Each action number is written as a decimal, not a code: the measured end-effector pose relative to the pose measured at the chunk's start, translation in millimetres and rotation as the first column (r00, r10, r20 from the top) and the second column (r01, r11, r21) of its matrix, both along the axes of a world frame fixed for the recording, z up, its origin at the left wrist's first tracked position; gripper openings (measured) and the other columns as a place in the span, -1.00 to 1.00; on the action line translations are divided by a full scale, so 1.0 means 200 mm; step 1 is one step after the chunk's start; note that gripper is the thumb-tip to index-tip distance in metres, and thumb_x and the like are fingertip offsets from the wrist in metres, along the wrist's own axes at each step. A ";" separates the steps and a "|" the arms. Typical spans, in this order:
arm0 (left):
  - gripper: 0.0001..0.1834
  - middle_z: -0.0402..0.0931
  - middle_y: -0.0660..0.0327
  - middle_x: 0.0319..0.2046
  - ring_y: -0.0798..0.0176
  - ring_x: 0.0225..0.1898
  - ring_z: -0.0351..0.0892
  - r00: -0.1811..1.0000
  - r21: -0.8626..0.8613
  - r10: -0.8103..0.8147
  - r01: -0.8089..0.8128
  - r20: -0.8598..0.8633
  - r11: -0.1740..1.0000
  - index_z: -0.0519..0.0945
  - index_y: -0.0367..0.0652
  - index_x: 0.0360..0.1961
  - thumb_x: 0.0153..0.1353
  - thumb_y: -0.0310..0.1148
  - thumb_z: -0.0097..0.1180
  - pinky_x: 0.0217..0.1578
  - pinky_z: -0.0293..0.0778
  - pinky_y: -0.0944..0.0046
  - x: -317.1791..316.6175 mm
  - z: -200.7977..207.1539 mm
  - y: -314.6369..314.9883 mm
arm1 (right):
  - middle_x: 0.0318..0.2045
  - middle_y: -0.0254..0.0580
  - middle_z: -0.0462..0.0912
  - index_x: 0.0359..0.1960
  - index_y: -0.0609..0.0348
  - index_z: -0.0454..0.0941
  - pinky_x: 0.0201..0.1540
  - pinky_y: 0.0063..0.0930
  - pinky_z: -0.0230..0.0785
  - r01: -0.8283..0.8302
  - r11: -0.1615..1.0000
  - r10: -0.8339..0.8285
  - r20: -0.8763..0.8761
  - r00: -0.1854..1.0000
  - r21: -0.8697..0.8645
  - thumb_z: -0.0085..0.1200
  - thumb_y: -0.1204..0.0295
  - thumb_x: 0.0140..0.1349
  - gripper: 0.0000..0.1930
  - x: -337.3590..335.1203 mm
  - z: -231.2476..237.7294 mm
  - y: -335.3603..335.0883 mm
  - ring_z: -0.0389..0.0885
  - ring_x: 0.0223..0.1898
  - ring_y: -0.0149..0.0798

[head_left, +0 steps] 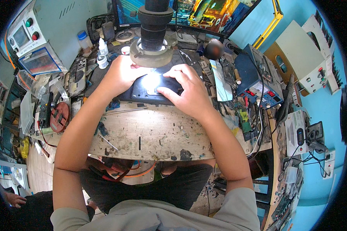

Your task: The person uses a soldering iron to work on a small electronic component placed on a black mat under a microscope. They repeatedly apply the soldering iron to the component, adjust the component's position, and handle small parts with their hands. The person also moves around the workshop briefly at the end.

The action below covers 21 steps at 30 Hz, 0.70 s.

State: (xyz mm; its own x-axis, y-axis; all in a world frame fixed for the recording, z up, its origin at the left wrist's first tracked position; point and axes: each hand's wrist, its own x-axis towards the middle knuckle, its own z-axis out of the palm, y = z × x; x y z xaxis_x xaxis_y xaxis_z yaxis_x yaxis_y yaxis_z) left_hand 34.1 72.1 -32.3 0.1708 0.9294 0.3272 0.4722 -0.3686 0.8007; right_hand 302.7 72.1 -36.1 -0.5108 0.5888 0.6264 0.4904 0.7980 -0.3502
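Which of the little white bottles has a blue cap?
The squat white plastic bottle with the blue cap, farthest back on the bench's left side. The slim white dropper bottle and the small white jar nearer the left hand have white tops.

The workbench top (pixel 150 134) is showing bare, pale wood — rough, scratched and stained with dark flecks. A matt black mat (pixel 142 94) is lying under both hands, a small glossy plate (pixel 152 82) on it glaring white under the lamp. The microscope barrel (pixel 155 27) is looking like matt black metal or plastic — its ring dull and worn. The monitor screen (pixel 204 11) is shining glossy.
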 end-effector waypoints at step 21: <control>-0.65 0.85 0.15 -0.06 0.40 -0.11 0.73 1.000 -0.073 0.014 -0.015 -0.013 0.997 0.80 -0.36 0.09 0.36 -0.38 0.40 0.00 0.63 0.26 0.01 0.03 -0.01 | 0.05 -0.06 0.66 0.01 0.15 0.72 0.22 -0.07 0.55 0.015 1.000 -0.015 0.012 1.000 -0.008 0.51 0.06 0.24 -0.51 0.00 0.01 -0.01 0.69 0.11 0.08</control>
State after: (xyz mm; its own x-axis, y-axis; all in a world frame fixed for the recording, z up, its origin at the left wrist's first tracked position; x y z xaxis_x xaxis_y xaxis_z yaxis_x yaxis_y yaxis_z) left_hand 36.4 70.6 -27.3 0.1605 0.9532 0.2563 0.4877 -0.3023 0.8190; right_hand 302.7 70.5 -33.9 -0.5093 0.6016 0.6154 0.5068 0.7876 -0.3505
